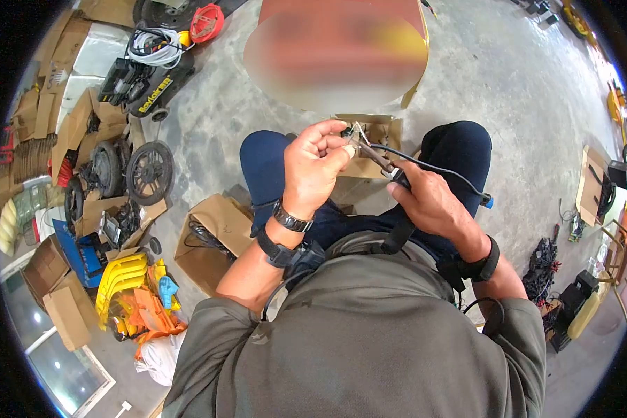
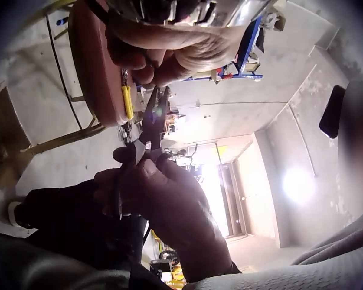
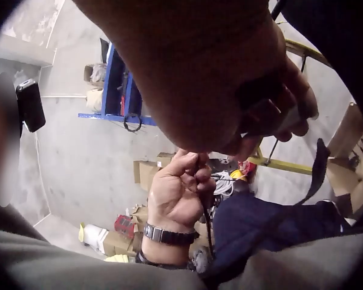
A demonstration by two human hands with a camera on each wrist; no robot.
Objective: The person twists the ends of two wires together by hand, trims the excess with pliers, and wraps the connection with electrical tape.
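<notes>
In the head view, the left hand (image 1: pixel 315 167) pinches thin wire ends (image 1: pixel 357 134) between thumb and fingers, above the knees. The right hand (image 1: pixel 430 196) grips a long-nosed plier-like tool (image 1: pixel 377 159) by its dark handles, its tip at the wires beside the left fingertips. A dark cable (image 1: pixel 439 166) runs from there over the right hand to a blue end (image 1: pixel 488 202). In the left wrist view, the tool's jaws point up toward the left fingers, and the right hand (image 2: pixel 175 205) holds its handles. The right wrist view shows the left hand (image 3: pixel 178 196); the tool is hidden there.
A small open carton (image 1: pixel 376 167) stands on the floor between the knees. Another carton (image 1: pixel 212 237) with cables is by the left leg. Wheels (image 1: pixel 150 173), boxes and yellow parts (image 1: pixel 124 279) lie at the left; black cables (image 1: pixel 545 261) lie at the right. A red seat (image 2: pixel 97 60) is nearby.
</notes>
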